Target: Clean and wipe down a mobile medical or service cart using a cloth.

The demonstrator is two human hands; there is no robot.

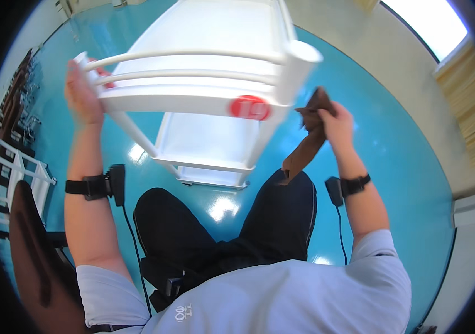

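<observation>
A white three-tier utility cart stands before me, its rails and top tray nearest. My left hand is wrapped around its left corner post, beside the rail ends. To the right of the cart, my right hand grips a crumpled brown cloth, which hangs down toward my right knee. The cloth is apart from the cart. On the cart's near edge is a round red sticker with a printed number. The lower trays show beneath the top one. Both hands are slightly blurred.
Glossy turquoise floor surrounds the cart. At the left stands another white wheeled rack, with a row of brown furniture behind it. A brown chair back is close by my left arm. Cables hang from both wrist straps.
</observation>
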